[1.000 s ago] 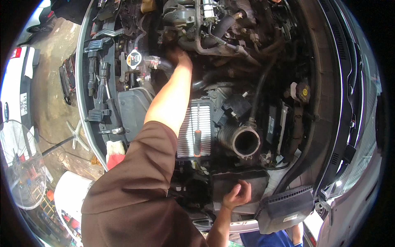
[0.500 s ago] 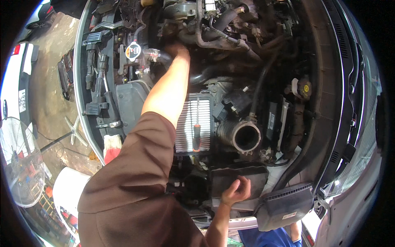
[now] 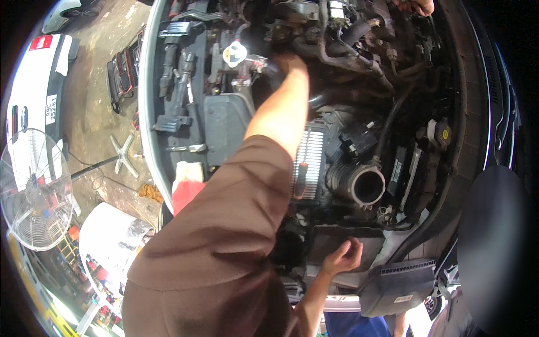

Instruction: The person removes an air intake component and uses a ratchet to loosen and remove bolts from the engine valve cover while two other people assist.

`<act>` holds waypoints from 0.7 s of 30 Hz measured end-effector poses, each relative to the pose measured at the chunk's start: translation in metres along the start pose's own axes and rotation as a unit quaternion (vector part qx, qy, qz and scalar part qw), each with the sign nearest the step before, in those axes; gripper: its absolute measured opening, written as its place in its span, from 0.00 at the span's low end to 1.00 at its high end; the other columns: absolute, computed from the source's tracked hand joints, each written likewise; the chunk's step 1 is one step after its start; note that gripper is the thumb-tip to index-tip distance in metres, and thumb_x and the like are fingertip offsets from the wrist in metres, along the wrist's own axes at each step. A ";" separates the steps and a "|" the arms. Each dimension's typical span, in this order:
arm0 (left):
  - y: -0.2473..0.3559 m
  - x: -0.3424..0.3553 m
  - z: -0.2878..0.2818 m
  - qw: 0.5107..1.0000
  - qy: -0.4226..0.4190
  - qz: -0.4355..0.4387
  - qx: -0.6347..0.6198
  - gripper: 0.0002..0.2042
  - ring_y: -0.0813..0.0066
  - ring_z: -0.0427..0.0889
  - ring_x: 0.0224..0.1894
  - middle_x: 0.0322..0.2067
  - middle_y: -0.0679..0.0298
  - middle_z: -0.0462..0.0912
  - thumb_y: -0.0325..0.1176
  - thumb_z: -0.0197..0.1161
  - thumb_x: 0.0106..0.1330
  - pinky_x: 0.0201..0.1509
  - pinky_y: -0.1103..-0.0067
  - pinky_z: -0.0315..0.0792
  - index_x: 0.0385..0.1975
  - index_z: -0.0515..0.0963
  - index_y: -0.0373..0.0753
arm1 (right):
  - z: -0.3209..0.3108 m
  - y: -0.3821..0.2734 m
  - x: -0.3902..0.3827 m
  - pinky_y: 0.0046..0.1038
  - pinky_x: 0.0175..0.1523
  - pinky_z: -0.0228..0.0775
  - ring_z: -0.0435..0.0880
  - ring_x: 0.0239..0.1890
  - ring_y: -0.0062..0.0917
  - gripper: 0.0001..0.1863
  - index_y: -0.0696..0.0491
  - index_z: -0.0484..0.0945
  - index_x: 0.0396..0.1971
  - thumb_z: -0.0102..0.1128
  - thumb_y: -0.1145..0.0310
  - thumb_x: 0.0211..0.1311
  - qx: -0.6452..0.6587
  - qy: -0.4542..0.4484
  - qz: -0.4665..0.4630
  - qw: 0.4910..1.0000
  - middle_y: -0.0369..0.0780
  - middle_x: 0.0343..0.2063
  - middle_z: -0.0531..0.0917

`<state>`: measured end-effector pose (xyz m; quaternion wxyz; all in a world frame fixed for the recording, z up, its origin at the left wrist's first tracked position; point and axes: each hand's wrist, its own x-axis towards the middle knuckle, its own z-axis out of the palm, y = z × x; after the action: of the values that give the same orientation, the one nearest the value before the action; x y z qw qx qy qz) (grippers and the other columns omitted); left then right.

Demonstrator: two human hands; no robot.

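Note:
My left arm, in a brown sleeve, reaches deep into an engine bay. My left hand point(image 3: 289, 63) is down among dark hoses and pipes beside the radiator cap point(image 3: 234, 54); its fingers are lost in shadow and blur. Nearer to me, my right hand point(image 3: 343, 256) hovers over a dark flat box point(image 3: 345, 236), fingers curled in and thumb up, with nothing visible in it. A screwdriver point(image 3: 301, 178) lies on a white pleated air filter point(image 3: 310, 151), partly hidden by my sleeve. A wide round intake duct point(image 3: 369, 186) opens to the right of it.
Another person's hand point(image 3: 418, 5) shows at the top right. A black air-box cover point(image 3: 397, 287) rests at the near right, beside blue clothing point(image 3: 355, 324). Ignition coils point(image 3: 170, 70) and a red-and-white glove point(image 3: 188, 182) lie along the left. A floor fan point(image 3: 36, 188) stands beyond.
The whole view has shifted, so the engine bay sits farther right. Another person's hand has come in at the top right. Both my hands keep nearly the same places over the engine.

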<state>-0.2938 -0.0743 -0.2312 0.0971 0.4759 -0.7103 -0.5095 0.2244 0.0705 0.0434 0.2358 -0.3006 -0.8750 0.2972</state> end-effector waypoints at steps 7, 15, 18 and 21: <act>0.083 -0.129 -0.082 0.974 -0.138 -0.018 -0.180 0.17 0.41 0.82 0.61 0.57 0.40 0.83 0.28 0.51 0.76 0.69 0.60 0.73 0.58 0.77 0.26 | 0.002 0.002 0.004 0.39 0.40 0.75 0.85 0.31 0.40 0.13 0.63 0.82 0.33 0.62 0.66 0.70 -0.004 -0.009 0.007 1.000 0.48 0.28 0.85; 0.121 -0.225 -0.421 0.738 -0.585 0.308 -0.132 0.11 0.50 0.87 0.44 0.41 0.49 0.86 0.33 0.54 0.79 0.49 0.62 0.78 0.51 0.79 0.35 | 0.001 -0.002 0.013 0.38 0.43 0.77 0.87 0.33 0.38 0.16 0.62 0.85 0.37 0.64 0.61 0.75 -0.019 -0.004 0.044 0.999 0.48 0.31 0.89; 0.110 -0.184 -0.533 0.682 -0.631 0.370 -0.010 0.13 0.54 0.89 0.40 0.38 0.52 0.87 0.35 0.55 0.80 0.46 0.65 0.81 0.55 0.80 0.35 | 0.001 -0.028 0.005 0.36 0.46 0.77 0.87 0.35 0.35 0.16 0.63 0.85 0.40 0.63 0.62 0.76 -0.016 0.005 0.081 0.997 0.47 0.34 0.90; 0.108 -0.120 -0.606 0.717 -0.660 0.190 0.121 0.12 0.62 0.91 0.37 0.33 0.54 0.88 0.33 0.55 0.81 0.43 0.70 0.83 0.54 0.82 0.35 | 0.013 -0.075 -0.017 0.33 0.50 0.78 0.86 0.39 0.30 0.15 0.63 0.84 0.46 0.61 0.64 0.78 0.009 0.039 0.094 0.995 0.44 0.39 0.89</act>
<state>0.0852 -0.3608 0.1787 -0.3602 -0.1181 -0.7254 -0.5746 0.2001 0.0058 0.0798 0.2430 -0.3910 -0.8304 0.3140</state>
